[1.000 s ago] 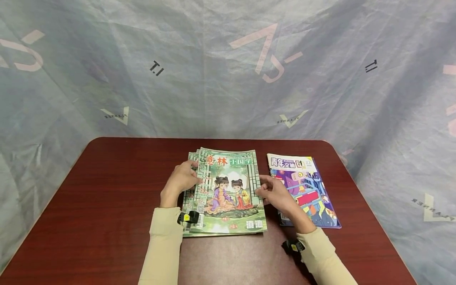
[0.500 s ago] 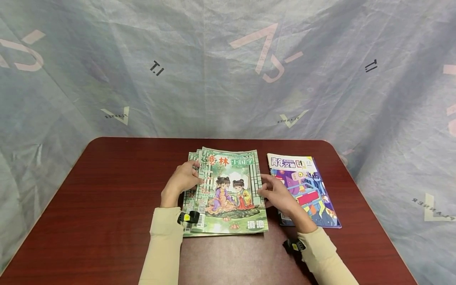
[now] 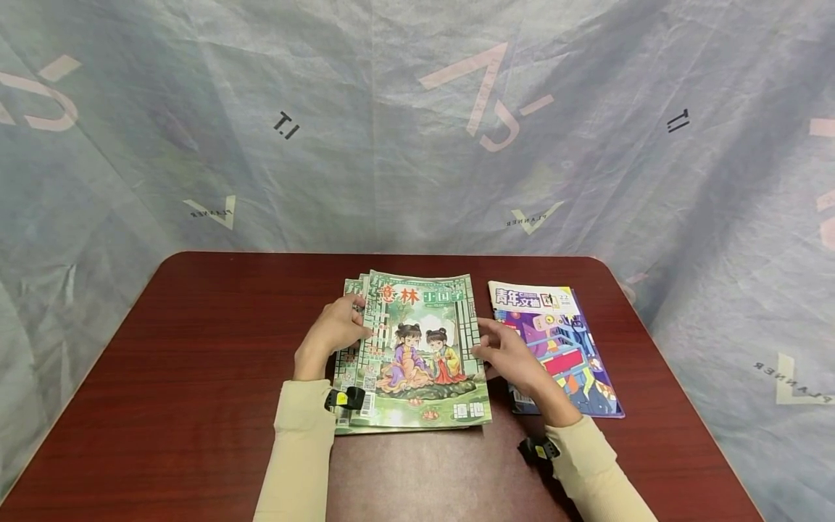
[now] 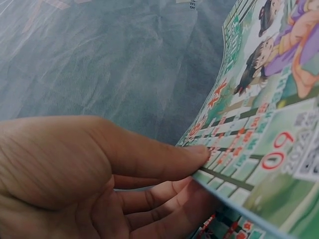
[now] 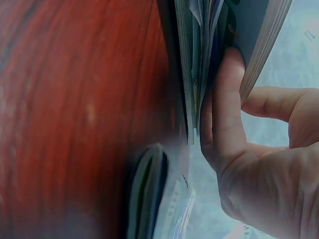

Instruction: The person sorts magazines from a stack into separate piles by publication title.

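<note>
A green illustrated magazine (image 3: 424,362) tops a fanned stack at the table's centre. Its left edge is pinched by my left hand (image 3: 333,328), thumb on the cover and fingers underneath, as the left wrist view shows with the bent cover (image 4: 284,99). On the opposite edge my right hand (image 3: 512,355) holds the same magazine, the thumb above and fingers below. In the right wrist view, its page block (image 5: 266,45) stands apart from the lower magazines (image 5: 192,74), with fingers in the gap. Strips of those lower green magazines (image 3: 344,373) stick out at left.
A purple magazine (image 3: 583,362) with a white title band lies to the right, partly behind my right hand, with another edge beneath it. The reddish-brown table (image 3: 215,362) ends at a hanging grey printed cloth (image 3: 326,167).
The top magazine has shifted slightly to the right on the stack, and my right hand moved a little with it. My left hand has hardly moved.
</note>
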Motion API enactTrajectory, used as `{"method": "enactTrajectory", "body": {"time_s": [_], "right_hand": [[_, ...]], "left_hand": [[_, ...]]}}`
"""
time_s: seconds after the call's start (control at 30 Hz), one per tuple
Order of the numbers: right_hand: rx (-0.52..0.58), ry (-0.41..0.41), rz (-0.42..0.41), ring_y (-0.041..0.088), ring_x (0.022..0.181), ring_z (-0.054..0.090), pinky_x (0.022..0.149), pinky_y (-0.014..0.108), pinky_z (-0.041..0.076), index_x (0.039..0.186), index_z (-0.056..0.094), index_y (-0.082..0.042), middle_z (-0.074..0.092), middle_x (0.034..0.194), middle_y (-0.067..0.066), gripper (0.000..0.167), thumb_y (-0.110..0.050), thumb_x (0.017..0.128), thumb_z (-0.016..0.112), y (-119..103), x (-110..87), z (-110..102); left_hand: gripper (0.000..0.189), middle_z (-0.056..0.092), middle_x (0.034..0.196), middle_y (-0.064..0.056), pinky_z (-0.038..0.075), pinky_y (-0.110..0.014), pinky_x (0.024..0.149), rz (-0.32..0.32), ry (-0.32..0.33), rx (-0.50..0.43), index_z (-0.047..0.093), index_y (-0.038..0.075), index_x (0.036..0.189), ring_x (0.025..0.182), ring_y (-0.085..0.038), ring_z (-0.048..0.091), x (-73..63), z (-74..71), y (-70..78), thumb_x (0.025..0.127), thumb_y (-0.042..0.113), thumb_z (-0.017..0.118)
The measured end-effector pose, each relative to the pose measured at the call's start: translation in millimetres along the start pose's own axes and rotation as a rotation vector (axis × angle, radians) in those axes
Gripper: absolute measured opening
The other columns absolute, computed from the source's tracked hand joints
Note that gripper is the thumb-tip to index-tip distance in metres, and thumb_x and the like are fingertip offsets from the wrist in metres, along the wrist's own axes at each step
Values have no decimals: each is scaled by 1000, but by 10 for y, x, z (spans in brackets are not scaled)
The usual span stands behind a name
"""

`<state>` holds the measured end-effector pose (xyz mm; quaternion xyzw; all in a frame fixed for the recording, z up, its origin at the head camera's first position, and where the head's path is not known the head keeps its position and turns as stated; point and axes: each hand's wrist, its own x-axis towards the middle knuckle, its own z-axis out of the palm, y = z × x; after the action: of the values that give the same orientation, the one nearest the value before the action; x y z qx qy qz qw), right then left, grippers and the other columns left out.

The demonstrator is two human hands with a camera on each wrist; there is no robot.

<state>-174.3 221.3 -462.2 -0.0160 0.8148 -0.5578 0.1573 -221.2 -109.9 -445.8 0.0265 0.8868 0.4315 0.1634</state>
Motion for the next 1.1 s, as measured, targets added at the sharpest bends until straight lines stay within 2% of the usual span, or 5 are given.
{"method": "enactTrajectory", "body": {"time_s": [0.2,0.47,0.73,0.87,1.1], "right_hand": [[1,-8,21,21,91,64,65,38,63,169,32,9,58,97,7,67,-2,110,62,13,10,8],[-4,-8,-8,21,90,63,65,37,63,169,32,8,57,94,6,66,-1,110,61,16,13,21],[-22,15,-25,22,93,65,64,38,62,169,33,7,57,95,7,67,-1,110,63,-7,-29,-17],[-22,23,-36,22,92,64,65,38,62,169,34,7,58,96,7,67,-1,109,63,-28,-38,-24],[8,25,-46,22,93,63,66,36,63,168,35,7,57,95,6,66,1,109,63,-37,-36,-4]], "left_hand": [[58,68,119,-22,60,-46,82,-6,-2,-3,52,-2,155,86,-31,73,6,-2,-27,103,3,77],[57,69,119,-22,59,-45,81,-9,19,-11,52,-2,155,83,-29,71,-14,5,-28,103,3,77],[60,72,104,-17,49,-40,76,23,41,2,50,-4,157,65,-19,53,-16,73,-8,103,3,76],[62,70,105,-16,45,-38,72,45,40,-10,48,-3,160,62,-17,45,-10,81,-50,104,3,74],[62,64,112,-16,43,-34,65,59,12,-188,45,-4,162,68,-17,49,3,88,-183,106,0,71]]}}
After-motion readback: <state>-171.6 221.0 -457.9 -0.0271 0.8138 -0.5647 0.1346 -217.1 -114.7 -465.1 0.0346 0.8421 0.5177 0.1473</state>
